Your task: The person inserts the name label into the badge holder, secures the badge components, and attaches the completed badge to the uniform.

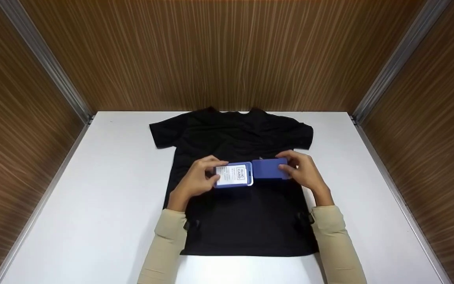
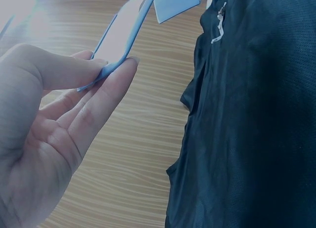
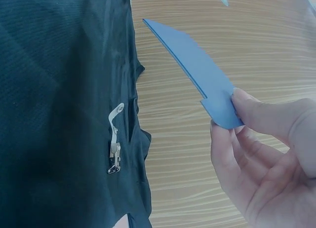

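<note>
A blue card holder (image 1: 246,165) is held up above the middle of a black T-shirt, and inside its frame sits a white printed card (image 1: 231,175), turned sideways, with "ID/IC CARD" legible and smaller lines too fine to read. The left grip (image 1: 195,178) pinches the holder's outer end between thumb and fingers. Just beside the holder's slotted end, a flat blue piece (image 1: 268,169) is pinched at its far end by the right grip (image 1: 302,170); the right wrist view shows thin layers along its edge, but whether it contains anything I cannot tell. Below, a small metal clip with a pale strap (image 3: 114,139) lies on the black T-shirt (image 1: 246,221), which is spread on the white desk (image 1: 112,189), collar toward the wood-grain back panel (image 1: 227,55). Beige sleeves (image 1: 162,248) cover both forearms.
</note>
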`<state>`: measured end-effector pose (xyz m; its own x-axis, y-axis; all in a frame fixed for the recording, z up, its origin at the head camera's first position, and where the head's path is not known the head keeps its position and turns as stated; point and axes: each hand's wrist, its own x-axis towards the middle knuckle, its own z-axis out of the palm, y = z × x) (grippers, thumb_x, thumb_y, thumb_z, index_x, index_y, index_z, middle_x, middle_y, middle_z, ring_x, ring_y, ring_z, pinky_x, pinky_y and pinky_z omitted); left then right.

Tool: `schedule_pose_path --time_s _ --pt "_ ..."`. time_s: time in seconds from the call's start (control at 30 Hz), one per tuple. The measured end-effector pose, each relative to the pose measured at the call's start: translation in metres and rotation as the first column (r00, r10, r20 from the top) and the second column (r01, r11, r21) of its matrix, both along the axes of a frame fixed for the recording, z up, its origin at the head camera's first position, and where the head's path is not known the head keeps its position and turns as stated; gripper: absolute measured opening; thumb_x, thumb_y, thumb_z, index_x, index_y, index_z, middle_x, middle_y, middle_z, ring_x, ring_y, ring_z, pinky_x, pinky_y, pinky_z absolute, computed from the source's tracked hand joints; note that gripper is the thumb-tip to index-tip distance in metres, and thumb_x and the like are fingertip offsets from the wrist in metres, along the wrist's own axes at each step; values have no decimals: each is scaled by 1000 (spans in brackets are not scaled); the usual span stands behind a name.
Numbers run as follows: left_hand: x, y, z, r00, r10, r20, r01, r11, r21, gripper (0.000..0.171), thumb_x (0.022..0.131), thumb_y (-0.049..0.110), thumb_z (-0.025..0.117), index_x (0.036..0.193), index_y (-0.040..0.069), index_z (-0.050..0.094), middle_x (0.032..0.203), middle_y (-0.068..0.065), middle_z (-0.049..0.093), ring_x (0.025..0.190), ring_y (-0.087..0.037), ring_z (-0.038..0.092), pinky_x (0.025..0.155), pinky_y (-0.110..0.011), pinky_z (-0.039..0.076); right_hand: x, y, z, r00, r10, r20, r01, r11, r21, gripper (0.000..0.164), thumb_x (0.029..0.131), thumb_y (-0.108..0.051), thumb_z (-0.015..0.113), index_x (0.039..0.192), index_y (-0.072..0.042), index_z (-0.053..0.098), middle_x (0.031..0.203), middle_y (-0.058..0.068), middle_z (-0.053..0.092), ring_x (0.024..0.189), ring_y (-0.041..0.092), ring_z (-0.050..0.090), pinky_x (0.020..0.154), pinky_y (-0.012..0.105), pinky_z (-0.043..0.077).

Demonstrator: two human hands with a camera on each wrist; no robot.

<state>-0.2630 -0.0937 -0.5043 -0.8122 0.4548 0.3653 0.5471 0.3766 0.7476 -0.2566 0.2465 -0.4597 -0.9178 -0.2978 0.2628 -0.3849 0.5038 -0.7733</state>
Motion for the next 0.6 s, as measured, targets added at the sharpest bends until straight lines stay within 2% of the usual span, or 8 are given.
schedule_pose_path --time_s 0.07,0.2,0.27,0.47,0.6 --pt "0 0 0 1000 -1 6 1 1000 1 44 85 -12 67 127 1 72 114 -13 70 87 -19 63 66 -20 51 1 0 2 1000 3 1 -3 1000 -7 26 90 9 71 115 11 69 85 27 64 67 31 67 54 22 56" --pt "0 0 0 1000 0 2 0 1000 1 44 85 -12 67 127 2 72 114 -12 70 86 -19 63 65 -20 50 1 0 2 1000 3 9 -3 1000 -11 26 90 9 70 116 10 69 87 27 64 70 30 68 57 38 61" --pt "0 0 0 1000 -1 -2 1 1000 3 44 85 -12 68 127 1 72 114 -12 70 86 -18 62 66 -20 50 1 0 2 1000 0 12 0 1000 -9 26 90 9 70 117 10 70 88 26 65 71 30 69 58 42 61" --pt "1 0 1 1000 5 12 -5 1000 -3 43 86 -11 68 128 1 72 114 -13 70 84 -17 59 65 -20 47 2 0 2 1000 -7 0 7 1000 -9 27 89 10 71 116 10 70 84 25 60 67 29 66 56 21 56" --pt "1 0 2 1000 9 10 -9 1000 -6 43 86 -11 67 128 2 72 114 -12 70 82 -16 58 64 -20 46 2 0 2 1000 -8 -11 8 1000 -9 26 89 11 71 115 10 70 84 26 61 69 33 68 56 18 54"
